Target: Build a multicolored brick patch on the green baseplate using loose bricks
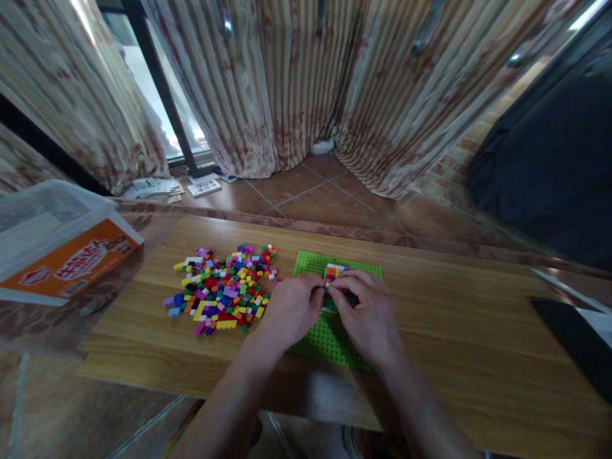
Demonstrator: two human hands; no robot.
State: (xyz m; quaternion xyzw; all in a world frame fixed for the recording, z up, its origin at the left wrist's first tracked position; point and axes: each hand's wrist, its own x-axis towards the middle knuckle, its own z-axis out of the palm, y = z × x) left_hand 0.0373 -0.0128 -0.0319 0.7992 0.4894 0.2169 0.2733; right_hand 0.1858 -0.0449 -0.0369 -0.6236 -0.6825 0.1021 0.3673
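Note:
A green studded baseplate (pixel 329 341) lies on the wooden table, partly covered by my hands. On it sits a small build of coloured bricks (pixel 333 271) with white, orange, red and yellow parts showing; its lower portion is mostly hidden. My left hand (pixel 297 305) and my right hand (pixel 366 309) meet over this build, fingertips pinched close together. Between them is something small and pale, too small to make out. To the left of my left hand spreads a loose pile of toy bricks (pixel 229 291) in many colours.
The wooden table (pixel 454 331) extends to both sides. A clear plastic tub with an orange label (pixel 76 258) stands at the left. A black flat item (pixel 568 338) lies at the right end. Striped curtains (pixel 287 83) hang beyond, and a dark covered shape (pixel 549 140) is at right.

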